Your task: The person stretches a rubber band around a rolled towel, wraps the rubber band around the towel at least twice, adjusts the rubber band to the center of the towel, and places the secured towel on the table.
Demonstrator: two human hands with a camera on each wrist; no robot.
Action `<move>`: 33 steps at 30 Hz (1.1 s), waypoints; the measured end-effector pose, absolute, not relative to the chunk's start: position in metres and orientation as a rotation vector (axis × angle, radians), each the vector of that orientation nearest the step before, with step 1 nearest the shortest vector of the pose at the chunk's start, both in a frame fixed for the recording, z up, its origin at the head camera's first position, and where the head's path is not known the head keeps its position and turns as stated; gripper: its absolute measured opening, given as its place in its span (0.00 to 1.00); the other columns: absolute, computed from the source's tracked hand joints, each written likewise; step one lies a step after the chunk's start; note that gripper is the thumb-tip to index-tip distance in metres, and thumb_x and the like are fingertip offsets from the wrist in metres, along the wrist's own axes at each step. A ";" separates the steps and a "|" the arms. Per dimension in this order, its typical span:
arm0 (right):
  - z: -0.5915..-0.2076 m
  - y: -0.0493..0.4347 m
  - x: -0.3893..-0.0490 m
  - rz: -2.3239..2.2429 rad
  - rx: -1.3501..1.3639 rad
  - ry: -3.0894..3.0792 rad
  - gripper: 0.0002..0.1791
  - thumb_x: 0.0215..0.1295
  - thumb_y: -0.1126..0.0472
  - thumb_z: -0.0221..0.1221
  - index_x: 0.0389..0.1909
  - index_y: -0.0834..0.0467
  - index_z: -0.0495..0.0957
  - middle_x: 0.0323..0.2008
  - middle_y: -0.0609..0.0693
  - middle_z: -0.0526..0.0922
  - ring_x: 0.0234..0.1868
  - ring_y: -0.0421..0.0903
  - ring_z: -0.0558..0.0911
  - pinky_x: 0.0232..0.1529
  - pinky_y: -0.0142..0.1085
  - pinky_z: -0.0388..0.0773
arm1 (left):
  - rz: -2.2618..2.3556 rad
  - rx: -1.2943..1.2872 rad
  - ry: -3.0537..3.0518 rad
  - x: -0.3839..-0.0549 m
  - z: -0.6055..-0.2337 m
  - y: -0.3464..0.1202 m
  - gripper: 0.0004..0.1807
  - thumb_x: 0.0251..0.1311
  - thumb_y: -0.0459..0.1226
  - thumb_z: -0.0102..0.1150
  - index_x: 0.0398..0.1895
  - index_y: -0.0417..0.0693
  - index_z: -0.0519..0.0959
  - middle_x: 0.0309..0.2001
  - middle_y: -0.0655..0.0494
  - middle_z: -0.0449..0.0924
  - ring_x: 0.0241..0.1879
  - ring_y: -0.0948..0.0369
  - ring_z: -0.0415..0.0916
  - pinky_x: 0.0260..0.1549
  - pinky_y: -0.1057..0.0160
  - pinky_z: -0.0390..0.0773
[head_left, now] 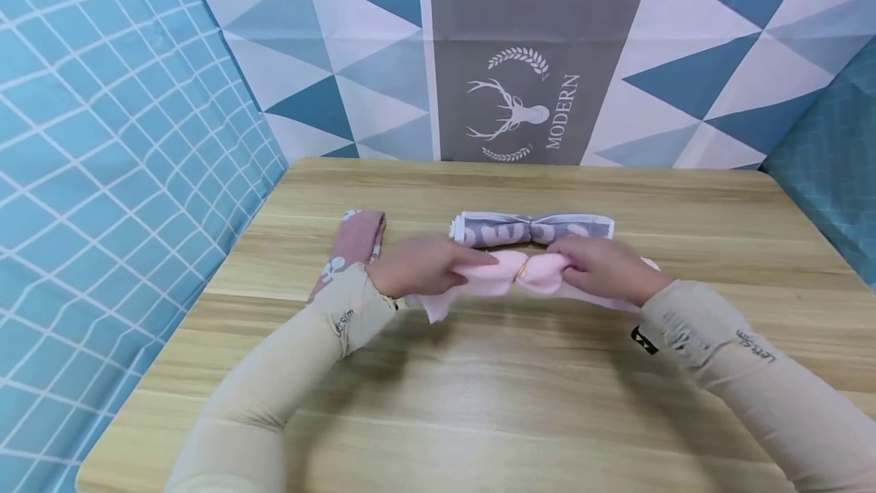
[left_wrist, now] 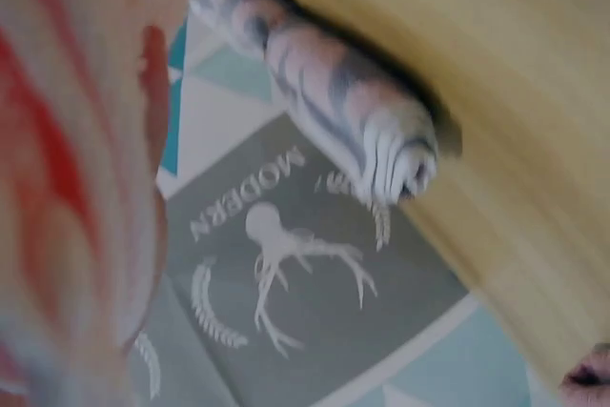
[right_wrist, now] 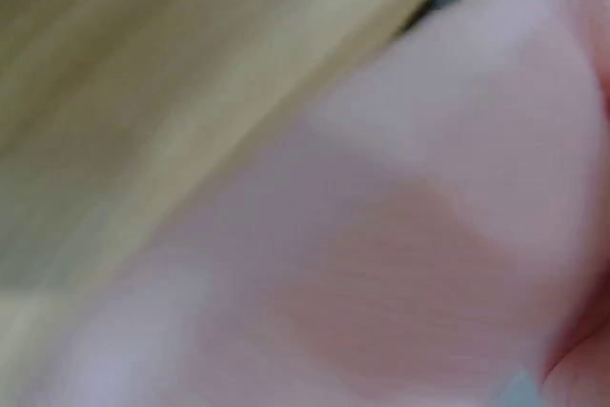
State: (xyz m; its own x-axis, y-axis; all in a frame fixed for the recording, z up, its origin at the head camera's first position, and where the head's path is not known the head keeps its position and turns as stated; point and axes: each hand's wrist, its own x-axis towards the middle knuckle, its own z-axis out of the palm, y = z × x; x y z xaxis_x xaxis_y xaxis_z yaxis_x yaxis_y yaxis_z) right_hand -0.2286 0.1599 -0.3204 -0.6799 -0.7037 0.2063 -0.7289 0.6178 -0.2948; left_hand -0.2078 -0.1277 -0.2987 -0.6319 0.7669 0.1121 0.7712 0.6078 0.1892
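A pale pink towel (head_left: pixel 494 274), cinched at its middle by a thin orange-brown band (head_left: pixel 521 270), is stretched sideways between both hands. My left hand (head_left: pixel 419 265) grips it left of the band, thumb and fingers pinching the cloth, and a loose corner hangs below. On the other side of the band, my right hand (head_left: pixel 609 266) holds the towel with curled fingers. Blurred pink cloth (right_wrist: pixel 286 254) fills much of the right wrist view. Just behind lies a grey-and-pink rolled towel (head_left: pixel 493 231), narrowed at its middle; its spiral end shows in the left wrist view.
A folded dusty-pink towel (head_left: pixel 357 240) with white figures lies on the left, partly hidden by the left forearm. Everything lies on a wooden table (head_left: pixel 479 402). Patterned cloth (head_left: pixel 376 44) stands behind the table, and blue checked cloth (head_left: pixel 103 143) hangs along its left.
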 end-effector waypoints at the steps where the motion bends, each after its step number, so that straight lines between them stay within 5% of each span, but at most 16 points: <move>1: -0.323 0.160 -0.228 0.469 1.255 -2.767 0.11 0.55 0.69 0.59 0.41 0.59 0.80 0.33 0.48 0.81 0.31 0.45 0.76 0.30 0.41 0.73 | -0.354 -1.364 -2.834 -0.208 -0.299 -0.126 0.25 0.57 0.30 0.63 0.59 0.53 0.79 0.43 0.49 0.86 0.30 0.59 0.79 0.33 0.65 0.79; 9: -0.341 0.137 -0.229 0.288 1.514 -2.093 0.09 0.48 0.68 0.66 0.32 0.57 0.82 0.28 0.48 0.82 0.28 0.46 0.80 0.30 0.40 0.75 | -0.455 -1.384 -3.023 -0.212 -0.306 -0.122 0.23 0.60 0.29 0.60 0.60 0.48 0.78 0.57 0.54 0.80 0.49 0.59 0.80 0.47 0.67 0.78; 11: -0.343 0.129 -0.230 0.175 1.580 -1.889 0.05 0.53 0.68 0.62 0.29 0.55 0.82 0.25 0.46 0.82 0.27 0.45 0.79 0.31 0.40 0.74 | -0.512 -1.409 -3.024 -0.215 -0.307 -0.122 0.23 0.60 0.28 0.59 0.60 0.46 0.78 0.57 0.53 0.80 0.47 0.60 0.80 0.46 0.68 0.77; 17: -0.350 0.118 -0.232 0.046 1.629 -1.628 0.20 0.74 0.63 0.41 0.26 0.56 0.80 0.26 0.47 0.81 0.27 0.45 0.79 0.33 0.40 0.74 | -0.761 -1.537 -3.002 -0.217 -0.306 -0.123 0.20 0.65 0.29 0.55 0.60 0.45 0.78 0.55 0.53 0.81 0.41 0.65 0.76 0.45 0.71 0.74; 22: -0.357 0.122 -0.227 0.368 1.448 -1.768 0.21 0.70 0.50 0.49 0.26 0.59 0.80 0.29 0.51 0.86 0.30 0.46 0.84 0.36 0.48 0.72 | -1.070 -1.508 -2.983 -0.216 -0.305 -0.128 0.21 0.64 0.26 0.52 0.61 0.41 0.76 0.54 0.49 0.81 0.32 0.67 0.76 0.38 0.69 0.77; 27: -0.357 0.127 -0.224 0.317 1.492 -1.746 0.18 0.70 0.55 0.48 0.28 0.57 0.83 0.31 0.51 0.86 0.28 0.46 0.84 0.35 0.47 0.76 | -1.246 -1.511 -2.971 -0.219 -0.307 -0.128 0.22 0.62 0.23 0.49 0.59 0.37 0.76 0.52 0.47 0.81 0.29 0.69 0.74 0.37 0.69 0.77; 33: -0.358 0.129 -0.224 0.289 1.633 -1.690 0.20 0.74 0.62 0.39 0.35 0.61 0.80 0.32 0.52 0.84 0.22 0.45 0.81 0.21 0.36 0.77 | -1.206 -1.582 -2.963 -0.223 -0.308 -0.126 0.23 0.61 0.22 0.49 0.60 0.37 0.76 0.55 0.47 0.80 0.36 0.70 0.74 0.41 0.71 0.75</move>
